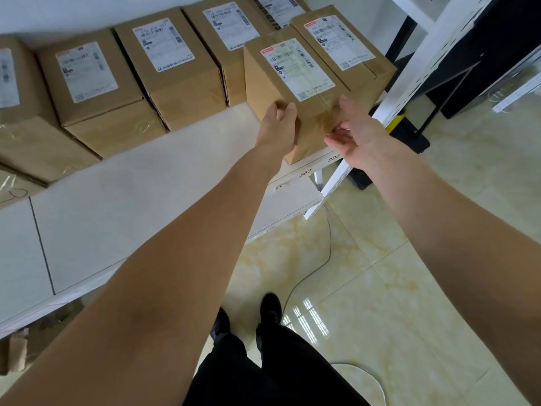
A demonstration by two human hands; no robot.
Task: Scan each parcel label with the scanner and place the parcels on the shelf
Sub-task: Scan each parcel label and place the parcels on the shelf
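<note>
The parcel (292, 92), a brown cardboard box sealed with clear tape, sat at the front right end of the white shelf (152, 183), its near corner reaching to the shelf's front edge. A white shipping label (295, 68) with barcodes lay on its top face. The left hand (278, 124) was on the box's near left corner, thumb against the front face and fingers (281, 106) curled over the top edge, gripping it. The right hand (355, 133) lay against the near right face where the tape crossed, its fingers (336, 136) loosely extended and spread, touching the cardboard rather than wrapping it.

Just behind and to the right, touching the parcel, stood a second labelled box (345, 45). To the left, a row of labelled boxes (175, 63) ran along the back of the shelf against the wall, each with its label upward. Number tags (319, 167) reading 206 and 207 were fixed to the shelf's front edge below the parcel. A white perforated upright (433, 54) of the shelving rose at the right.

Below, a glossy marbled tile floor (395, 288) showed, with a thin dark cable (325, 259) trailing across it, and the person's dark trousers and black shoes (270, 307).
</note>
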